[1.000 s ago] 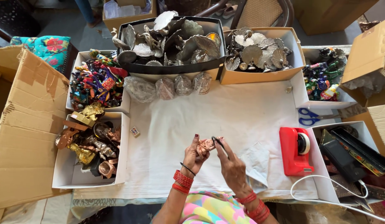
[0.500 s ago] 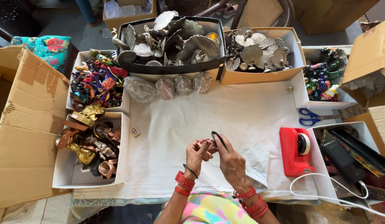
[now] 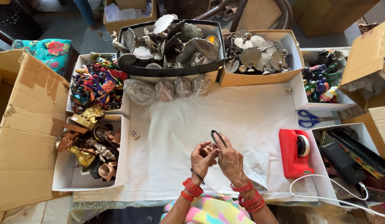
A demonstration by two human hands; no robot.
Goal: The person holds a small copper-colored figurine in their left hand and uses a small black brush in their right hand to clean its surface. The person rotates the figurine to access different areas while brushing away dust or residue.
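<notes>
Just left of the red tape dispenser [image 3: 295, 152], over the white cloth [image 3: 171, 137]: small copper-coloured piece [image 3: 207, 150] pinched in left hand [image 3: 203, 157], fingers closed around it. Right hand [image 3: 230, 157] pressed against the left, clamped on a thin dark tool [image 3: 216, 137] poking up above the piece. Beyond the hands, bare cloth up to the dispenser's far side; boxes of metal figures [image 3: 90, 153] well left, blue scissors [image 3: 311, 119] just above the dispenser.
</notes>
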